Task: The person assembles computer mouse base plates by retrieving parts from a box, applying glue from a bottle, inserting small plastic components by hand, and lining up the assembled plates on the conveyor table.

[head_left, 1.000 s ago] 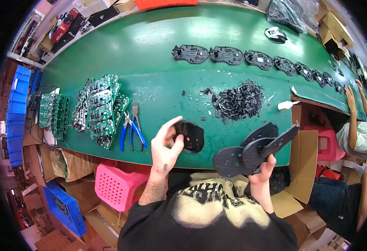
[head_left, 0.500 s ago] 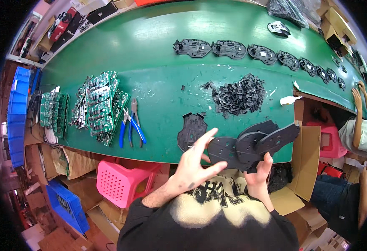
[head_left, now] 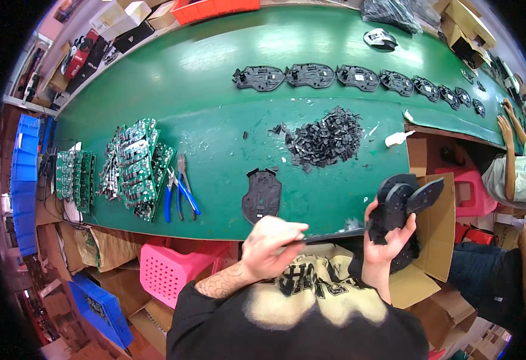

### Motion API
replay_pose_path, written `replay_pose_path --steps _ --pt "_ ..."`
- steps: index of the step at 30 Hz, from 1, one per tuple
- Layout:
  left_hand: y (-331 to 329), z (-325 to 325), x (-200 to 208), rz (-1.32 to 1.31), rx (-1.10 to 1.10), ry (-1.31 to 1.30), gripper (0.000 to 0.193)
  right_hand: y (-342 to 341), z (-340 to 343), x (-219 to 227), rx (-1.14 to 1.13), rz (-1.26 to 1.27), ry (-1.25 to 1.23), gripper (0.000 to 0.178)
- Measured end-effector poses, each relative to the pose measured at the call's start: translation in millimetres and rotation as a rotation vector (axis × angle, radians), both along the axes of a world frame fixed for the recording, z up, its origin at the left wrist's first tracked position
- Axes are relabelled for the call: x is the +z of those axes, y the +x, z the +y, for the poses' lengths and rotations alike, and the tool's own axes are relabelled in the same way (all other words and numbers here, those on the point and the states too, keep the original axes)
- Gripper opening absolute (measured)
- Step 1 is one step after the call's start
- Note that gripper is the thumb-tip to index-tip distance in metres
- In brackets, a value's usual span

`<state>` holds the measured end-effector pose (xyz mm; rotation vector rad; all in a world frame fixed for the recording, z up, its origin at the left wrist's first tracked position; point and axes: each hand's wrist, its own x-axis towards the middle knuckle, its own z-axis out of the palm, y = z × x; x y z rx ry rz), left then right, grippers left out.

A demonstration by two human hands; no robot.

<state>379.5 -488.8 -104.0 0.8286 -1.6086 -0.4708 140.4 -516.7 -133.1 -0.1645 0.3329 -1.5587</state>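
Fingers of the right hand (head_left: 387, 245): closed around the lower part of a fan of black plates (head_left: 398, 203), thumb on the left side, other fingers on the right. Fan: several thin pieces, overlapping and spread at differing angles; matt black, rounded ends, smooth curved outlines; exact count hidden by overlap. Location: held up at the near right corner of the green desk (head_left: 227, 135), beside an upright flap of a cardboard box (head_left: 437, 231).

Fingers of the left hand (head_left: 273, 245): drawn close together, pointing right, at the near edge of the desk. A thin dark edge shows by the tips; whether they grip a plate cannot be told.

Single black plate (head_left: 261, 197): flat on the desk, just beyond the left hand; narrowed at the waist, broader and rounded toward the person, notched with small raised tabs at the far end; faint surface relief, one small pale mark low down.

Row of black shells (head_left: 357, 78): eight, along the far part of the desk, insides with moulded ribs.

Also on the desk: heap of small black pieces (head_left: 326, 139); two blue-handled pliers (head_left: 189, 200); stacked green circuit boards (head_left: 137, 165); white bottle (head_left: 396, 139), lying tilted near the right edge.
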Motion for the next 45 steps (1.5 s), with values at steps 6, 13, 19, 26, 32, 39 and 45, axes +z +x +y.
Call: replay_pose_path --steps 6,13,19,26,32,39,45 --pt "9.1 -2.0 -23.9 -0.543 -0.135 -0.292 0.038 -20.3 0.1 -7.5 -0.070 -0.052 -0.025 0.044" --pt "19.2 -9.0 -36.0 -0.749 -0.130 -0.025 0.037 -15.9 16.9 -24.7 -0.092 0.371 0.034 0.054" --pt "7.0 -3.9 -22.1 -0.427 -0.025 0.103 0.043 -11.0 25.6 -25.1 0.183 0.398 0.035 0.063" --pt "-41.2 -14.2 -10.3 -0.072 -0.136 0.390 0.039 15.3 30.4 -2.6 0.605 0.783 0.106 0.061" --pt "-50.2 0.0 -2.7 0.943 -0.319 0.701 0.028 -8.3 37.5 -5.6 0.668 0.347 0.177 0.063" --pt "-29.0 -27.5 12.5 -0.367 0.183 0.001 0.051 -35.3 36.5 -28.9 0.134 0.386 0.169 0.063" --pt "-73.1 -14.1 -23.5 -1.019 0.033 0.233 0.063 -78.7 23.1 -20.5 -0.013 0.434 0.047 0.055"
